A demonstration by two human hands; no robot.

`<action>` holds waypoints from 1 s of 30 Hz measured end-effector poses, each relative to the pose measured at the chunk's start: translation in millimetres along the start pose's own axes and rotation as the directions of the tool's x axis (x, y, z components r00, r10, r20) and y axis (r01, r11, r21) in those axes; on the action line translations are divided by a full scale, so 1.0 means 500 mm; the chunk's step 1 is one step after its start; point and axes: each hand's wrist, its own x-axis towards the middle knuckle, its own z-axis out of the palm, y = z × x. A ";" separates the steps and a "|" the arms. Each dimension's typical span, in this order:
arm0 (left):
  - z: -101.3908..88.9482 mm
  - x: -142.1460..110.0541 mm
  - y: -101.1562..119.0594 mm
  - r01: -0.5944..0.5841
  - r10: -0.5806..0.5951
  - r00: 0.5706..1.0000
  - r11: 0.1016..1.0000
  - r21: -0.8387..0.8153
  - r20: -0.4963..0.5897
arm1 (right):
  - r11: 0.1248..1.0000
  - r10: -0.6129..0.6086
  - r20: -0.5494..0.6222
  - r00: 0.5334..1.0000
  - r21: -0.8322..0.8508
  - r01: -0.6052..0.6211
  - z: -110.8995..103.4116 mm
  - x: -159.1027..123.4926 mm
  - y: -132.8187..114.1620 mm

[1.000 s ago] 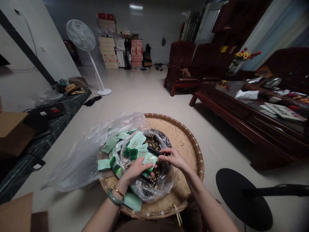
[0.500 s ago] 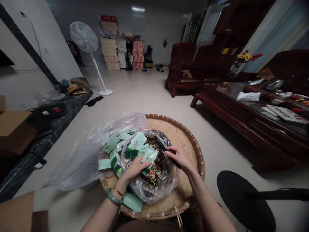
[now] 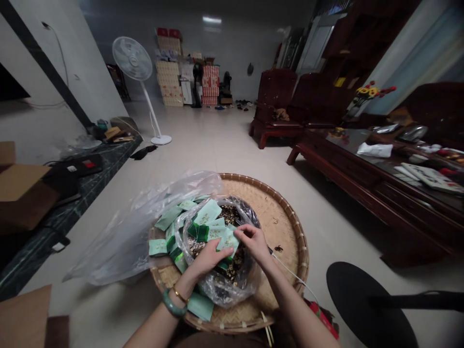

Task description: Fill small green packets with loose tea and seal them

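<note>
My left hand holds a light green packet with a printed plant pattern, thumb on top. Fingers and thumb of my right hand are pinched at that packet's upper right edge. Beneath both hands is an open clear plastic bag holding dark and pale dried bits. More green packets lie in the bag and to its left. Partly hidden under my right hand is a dark tool, from which a white cable seems to run.
A round woven bamboo tray carries everything. A large clear plastic sheet spills over its left side. A black round stand base is at right, a dark wooden table beyond. A white fan and cardboard box are left.
My right hand has left the dark tool and moved left onto the packet's edge. My left hand still holds the packet. The view has shifted slightly.
</note>
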 end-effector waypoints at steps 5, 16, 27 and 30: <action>-0.006 0.013 0.015 -0.119 0.137 0.975 0.987 0.108 -0.173 | 0.999 -0.020 0.095 0.995 -0.038 0.024 0.015 -0.014 -0.019; -0.010 0.006 0.000 -0.137 0.127 0.945 0.990 -0.014 -0.302 | 0.963 0.189 0.103 0.977 0.176 -0.205 0.026 -0.032 -0.012; -0.196 0.057 0.054 -0.502 0.149 0.534 0.848 -0.170 -0.832 | 0.833 0.299 0.053 0.953 0.472 -0.288 0.014 -0.038 -0.001; -0.193 0.063 0.045 -0.468 0.248 0.481 0.884 -0.007 -0.841 | 0.838 0.303 0.064 0.951 0.457 -0.298 0.013 -0.041 0.005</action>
